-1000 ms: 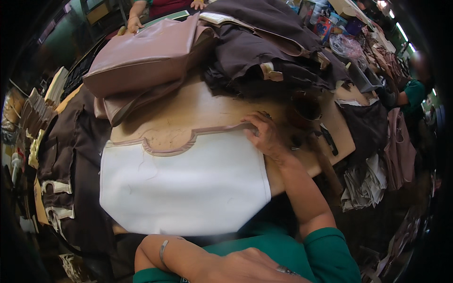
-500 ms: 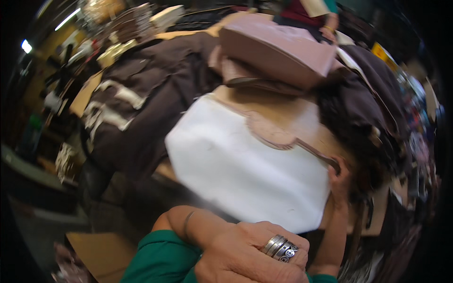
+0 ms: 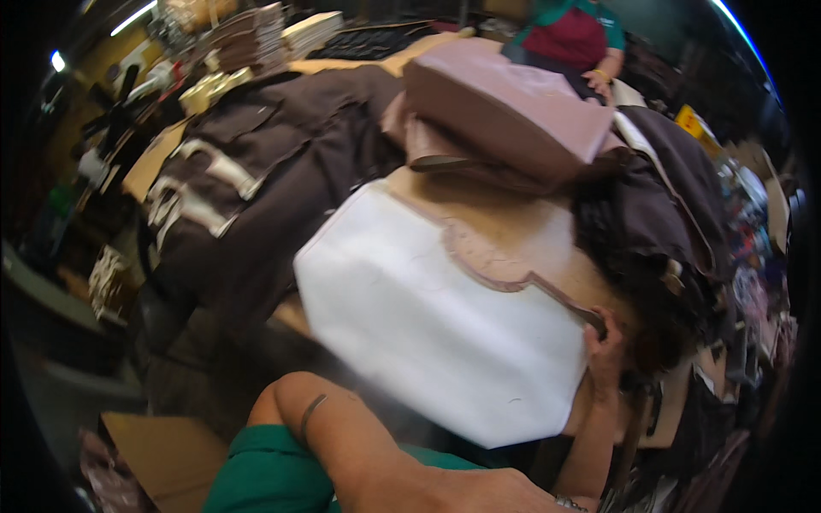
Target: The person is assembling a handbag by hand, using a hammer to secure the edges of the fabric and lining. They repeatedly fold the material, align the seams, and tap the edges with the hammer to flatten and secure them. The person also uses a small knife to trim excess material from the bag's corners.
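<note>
A large white panel [image 3: 428,316] with a dusty-pink trimmed edge lies flat before me. Its upper edge has a rounded cut-out [image 3: 481,261] bordered in pink. At the panel's right corner, my right hand [image 3: 605,342] grips the edge, fingers curled over the end of the pink trim. My left hand [image 3: 466,489] is raised close at the lower edge of the view, its back toward me, away from the panel. Its fingers are mostly cut off by the frame, though part of a ring shows.
Beyond the panel stands a pink bag-like piece [image 3: 505,107] on the tan tabletop [image 3: 522,214]. Dark brown fabric pieces [image 3: 308,128] are heaped at left, more [image 3: 658,188] at right. A co-worker [image 3: 573,43] stands across the table. A cardboard box [image 3: 167,457] sits lower left.
My left hand has moved lower, so its rings are now mostly out of view. The right hand keeps its hold on the panel's corner. The view has shifted slightly, showing more of the co-worker.
</note>
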{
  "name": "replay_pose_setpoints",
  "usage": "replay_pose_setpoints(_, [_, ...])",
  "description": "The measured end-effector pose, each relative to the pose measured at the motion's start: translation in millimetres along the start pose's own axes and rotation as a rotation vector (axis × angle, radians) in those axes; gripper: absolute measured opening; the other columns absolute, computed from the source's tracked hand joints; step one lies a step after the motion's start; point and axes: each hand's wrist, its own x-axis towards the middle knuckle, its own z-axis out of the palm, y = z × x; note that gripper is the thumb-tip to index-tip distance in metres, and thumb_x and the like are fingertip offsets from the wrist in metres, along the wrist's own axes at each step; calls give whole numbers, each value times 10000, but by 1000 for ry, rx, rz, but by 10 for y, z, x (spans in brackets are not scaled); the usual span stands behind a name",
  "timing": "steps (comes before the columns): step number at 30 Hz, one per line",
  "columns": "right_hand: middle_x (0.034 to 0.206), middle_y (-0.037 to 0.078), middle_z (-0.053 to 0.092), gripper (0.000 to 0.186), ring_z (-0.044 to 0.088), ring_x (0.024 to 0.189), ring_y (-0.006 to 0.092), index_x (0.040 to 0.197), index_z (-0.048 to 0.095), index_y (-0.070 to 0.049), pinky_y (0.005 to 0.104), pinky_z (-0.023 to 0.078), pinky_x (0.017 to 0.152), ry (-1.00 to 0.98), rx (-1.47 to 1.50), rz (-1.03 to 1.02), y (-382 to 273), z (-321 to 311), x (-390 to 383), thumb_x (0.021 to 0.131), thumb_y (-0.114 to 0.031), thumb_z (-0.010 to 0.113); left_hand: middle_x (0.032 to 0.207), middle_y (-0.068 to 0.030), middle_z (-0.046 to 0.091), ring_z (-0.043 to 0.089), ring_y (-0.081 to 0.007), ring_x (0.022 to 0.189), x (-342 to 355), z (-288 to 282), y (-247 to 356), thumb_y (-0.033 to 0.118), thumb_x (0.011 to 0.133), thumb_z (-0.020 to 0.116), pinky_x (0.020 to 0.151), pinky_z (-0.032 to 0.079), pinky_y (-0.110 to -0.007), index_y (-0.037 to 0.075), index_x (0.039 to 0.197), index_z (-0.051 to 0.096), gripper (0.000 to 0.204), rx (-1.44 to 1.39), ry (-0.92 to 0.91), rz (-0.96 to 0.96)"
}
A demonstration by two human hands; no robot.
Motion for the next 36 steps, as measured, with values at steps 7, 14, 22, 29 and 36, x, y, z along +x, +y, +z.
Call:
replay_pose_setpoints(7, [969, 117, 579, 301, 525, 932, 291, 972, 591, -41, 358, 397, 867, 40, -16, -51, -8, -32, 18, 672, -34, 610, 1204, -371, 415, 471, -395, 1127, 107, -4, -81, 558, 667, 634, 933, 413, -372, -255, 1178, 325, 1008, -525, -122, -274])
replay_pose_setpoints(14, [980, 108, 587, 291, 527, 959, 282, 964, 595, -51, 357, 409, 859, 53, -27, -78, -50, -56, 14, 675, -32, 614, 1137, -277, 531, 547, -312, 1064, 5, -204, -34, 502, 634, 665, 861, 467, -341, -174, 1149, 458, 874, -275, -331, -427])
replay_pose_setpoints(22, [945, 123, 591, 282, 530, 928, 292, 941, 598, -27, 355, 396, 844, 86, 13, -101, 35, -9, -3, 659, -37, 602, 1090, -249, 574, 582, -302, 1011, 76, -350, 172, 430, 708, 642, 801, 494, -357, -151, 1046, 556, 678, -138, -402, -554])
replay_pose_setpoints(29, [956, 118, 592, 293, 523, 939, 298, 956, 593, -29, 367, 399, 843, 79, 4, -85, -23, -22, 10, 663, -9, 604, 1028, -162, 612, 606, -240, 931, 44, -486, 306, 96, 933, 401, 831, 464, -313, -97, 1089, 504, 269, 16, -76, -635])
replay_pose_setpoints(36, [953, 121, 594, 305, 524, 921, 295, 967, 592, -24, 362, 397, 839, 86, 23, -103, 11, -33, 7, 663, -8, 607, 1026, -364, 538, 543, -424, 1018, 187, 164, 61, 422, 884, 470, 891, 440, -452, -239, 988, 514, 671, -172, -11, -258])
